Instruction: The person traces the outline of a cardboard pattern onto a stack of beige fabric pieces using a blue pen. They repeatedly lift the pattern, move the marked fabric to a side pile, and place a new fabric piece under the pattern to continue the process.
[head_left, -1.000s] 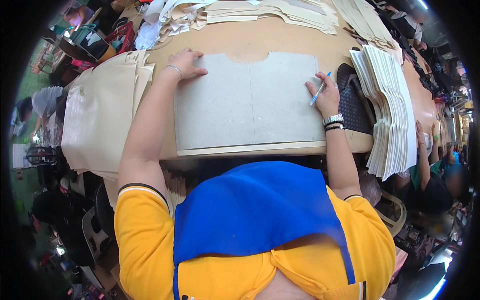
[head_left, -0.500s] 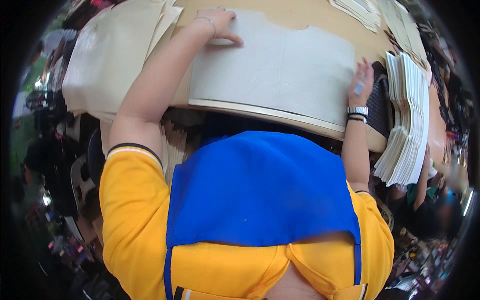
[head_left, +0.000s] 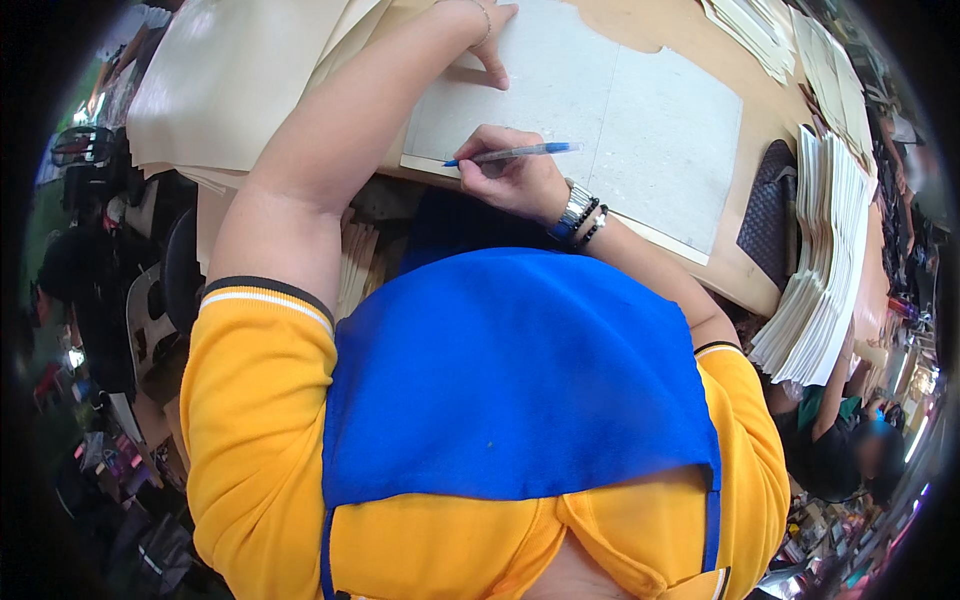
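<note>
A pale grey pattern board (head_left: 660, 130) with a notch in its far edge lies on a cream sheet (head_left: 655, 238), which shows as a strip along the near edge. My left hand (head_left: 488, 42) rests on the far left part of the board, thumb and fingers spread; its top is cut by the picture's edge. My right hand (head_left: 520, 185) grips a blue pen (head_left: 530, 151) between thumb and fingers. The pen's blue tip is at the near left corner of the board, close to its edge.
Large cream sheets (head_left: 225, 85) are stacked at the left. On the right lie a dark textured object (head_left: 768, 215), a tall stack of white folded pieces (head_left: 825, 240) and more cream pieces (head_left: 750, 35). Another person (head_left: 835, 440) is at the far right.
My right hand has moved left from the board's right edge to its near left corner, and the pen now shows clearly in it. My left hand stays on the board.
</note>
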